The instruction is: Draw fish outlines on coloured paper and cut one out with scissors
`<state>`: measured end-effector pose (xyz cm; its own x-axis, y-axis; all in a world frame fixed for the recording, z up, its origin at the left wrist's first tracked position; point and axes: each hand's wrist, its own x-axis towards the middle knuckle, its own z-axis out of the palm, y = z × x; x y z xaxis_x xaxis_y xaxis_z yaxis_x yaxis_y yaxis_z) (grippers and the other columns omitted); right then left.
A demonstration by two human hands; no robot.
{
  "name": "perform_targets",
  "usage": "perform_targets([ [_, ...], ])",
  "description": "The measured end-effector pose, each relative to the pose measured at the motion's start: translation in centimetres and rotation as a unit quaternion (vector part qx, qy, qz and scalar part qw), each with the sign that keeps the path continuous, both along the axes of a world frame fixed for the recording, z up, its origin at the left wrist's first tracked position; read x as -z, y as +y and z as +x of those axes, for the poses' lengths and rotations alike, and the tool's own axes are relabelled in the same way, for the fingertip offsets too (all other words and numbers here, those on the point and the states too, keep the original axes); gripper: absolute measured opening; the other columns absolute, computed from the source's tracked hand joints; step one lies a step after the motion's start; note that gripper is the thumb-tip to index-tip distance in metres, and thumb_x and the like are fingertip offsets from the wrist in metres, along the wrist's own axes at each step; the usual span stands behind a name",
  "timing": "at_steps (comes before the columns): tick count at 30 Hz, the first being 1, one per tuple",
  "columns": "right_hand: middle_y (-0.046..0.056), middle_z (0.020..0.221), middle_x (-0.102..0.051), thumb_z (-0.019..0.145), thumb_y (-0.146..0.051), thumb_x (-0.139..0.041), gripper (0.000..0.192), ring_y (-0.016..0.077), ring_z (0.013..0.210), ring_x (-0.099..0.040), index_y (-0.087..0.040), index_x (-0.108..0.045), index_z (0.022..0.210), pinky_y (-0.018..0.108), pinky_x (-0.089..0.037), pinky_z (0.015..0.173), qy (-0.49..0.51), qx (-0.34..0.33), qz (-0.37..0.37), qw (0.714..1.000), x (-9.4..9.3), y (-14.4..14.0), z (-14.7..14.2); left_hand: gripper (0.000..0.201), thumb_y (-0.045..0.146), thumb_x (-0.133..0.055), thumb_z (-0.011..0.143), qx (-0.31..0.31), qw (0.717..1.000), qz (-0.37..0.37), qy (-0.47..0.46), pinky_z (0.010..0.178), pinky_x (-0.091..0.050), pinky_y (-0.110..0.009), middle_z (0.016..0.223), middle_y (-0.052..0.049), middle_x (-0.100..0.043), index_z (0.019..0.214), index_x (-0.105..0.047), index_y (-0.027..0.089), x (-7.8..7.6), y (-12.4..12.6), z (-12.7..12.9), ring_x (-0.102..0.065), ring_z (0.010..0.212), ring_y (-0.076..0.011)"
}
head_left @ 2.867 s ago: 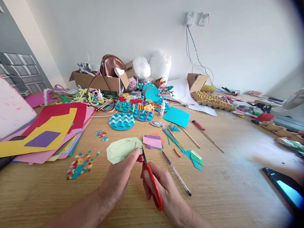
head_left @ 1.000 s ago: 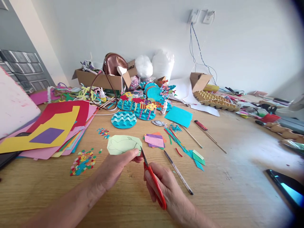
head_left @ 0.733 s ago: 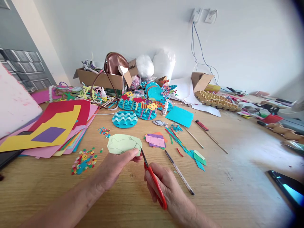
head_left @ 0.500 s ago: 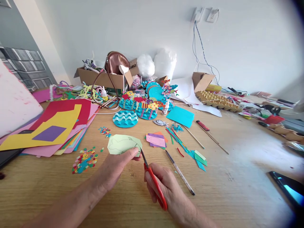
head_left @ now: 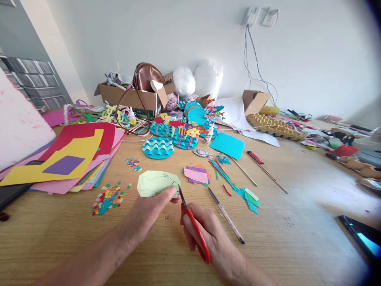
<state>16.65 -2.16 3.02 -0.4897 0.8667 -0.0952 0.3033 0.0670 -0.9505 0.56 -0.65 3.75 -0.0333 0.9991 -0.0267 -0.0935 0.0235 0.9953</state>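
Between the thumb and fingers of my left hand (head_left: 157,202) is a pale green piece of paper (head_left: 154,180) with a fish outline drawn on it. My right hand (head_left: 202,228) grips red-handled scissors (head_left: 198,234). Their blades meet the right edge of the green paper, close to my left thumb; whether they are parted I cannot make out. Just right of the paper lies a small stack of coloured paper pieces (head_left: 195,174), a fish drawn on the top pink one. A pen (head_left: 226,214) rests beside my right hand.
Coloured paper sheets (head_left: 98,139) and paper dots (head_left: 108,198) lie at left. Behind are blue wavy discs (head_left: 157,147), a glue bottle (head_left: 208,134) and a cardboard box (head_left: 127,97). To the right are thin strips (head_left: 226,178), a red cutter (head_left: 255,157) and a phone (head_left: 361,236).
The whole view has shifted slightly. The green paper shows a little further right, still in my left hand, with the scissors still at its right edge.
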Motion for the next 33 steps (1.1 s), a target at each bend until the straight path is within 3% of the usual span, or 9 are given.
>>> perform_targets([
  [9, -0.005, 0.048, -0.043, 0.093, -0.049, -0.035, 0.041, 0.0079, 0.044, -0.039, -0.021, -0.039, 0.063, 0.018, -0.03, 0.042, 0.0, 0.001, 0.001, 1.0, 0.04, 0.07, -0.02, 0.014, 0.035, -0.06, 0.076, -0.007, 1.0, -0.008, 0.006, 0.074, -0.046, -0.027, 0.077, 0.0, -0.067, 0.073, -0.067, 0.023, 0.37, -0.07, 0.0, -0.059, 0.076, -0.0192],
  [25, -0.006, 0.048, -0.041, 0.092, -0.035, -0.039, 0.033, 0.0076, 0.044, -0.037, -0.021, -0.037, 0.062, 0.019, -0.027, 0.042, -0.029, 0.002, 0.011, 1.0, 0.24, -0.03, 0.15, 0.019, 0.036, -0.056, 0.077, 0.042, 0.998, -0.033, 0.021, 0.077, -0.045, -0.03, 0.08, -0.001, -0.066, 0.075, -0.067, 0.02, -0.2, 0.01, -0.71, -0.057, 0.081, -0.0204],
  [33, -0.006, 0.05, -0.041, 0.091, -0.037, -0.039, 0.034, 0.0078, 0.045, -0.037, -0.021, -0.037, 0.062, 0.018, -0.029, 0.043, -0.005, -0.004, 0.0, 1.0, -0.05, -0.01, 0.0, 0.017, 0.035, -0.057, 0.076, 0.022, 0.999, -0.01, 0.024, 0.075, -0.045, -0.029, 0.077, 0.001, -0.066, 0.073, -0.066, 0.021, -0.02, 0.17, -0.42, -0.058, 0.077, -0.0194],
])
